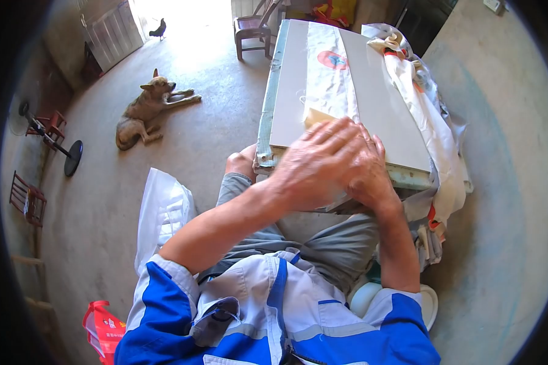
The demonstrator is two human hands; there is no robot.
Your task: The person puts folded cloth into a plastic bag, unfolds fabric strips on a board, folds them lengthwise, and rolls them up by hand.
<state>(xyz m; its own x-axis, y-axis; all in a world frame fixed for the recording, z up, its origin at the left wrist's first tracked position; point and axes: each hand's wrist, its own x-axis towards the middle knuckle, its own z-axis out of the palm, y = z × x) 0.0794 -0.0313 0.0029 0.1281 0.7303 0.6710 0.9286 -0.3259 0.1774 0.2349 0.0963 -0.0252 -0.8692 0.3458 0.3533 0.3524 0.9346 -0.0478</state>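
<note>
My left hand (318, 155) lies across my right hand (369, 173) near the front edge of a grey board (396, 121). The left fingers look stretched out, though motion blurs them. Most of my right hand's fingers are hidden under the left, so their hold does not show. A pale yellow piece (316, 117) sticks out just beyond my left hand; its kind is unclear and its near part is covered. Under the hands runs a white cloth strip (329, 88) with a red and blue round print (332, 59), lying lengthwise on the board.
Long white cloth strips (429, 121) hang over the table's right side. A white plastic bag (164, 210) stands left of my legs. A dog (146, 109) lies on the floor, and a wooden chair (253, 30) stands behind. A red bag (103, 331) sits lower left.
</note>
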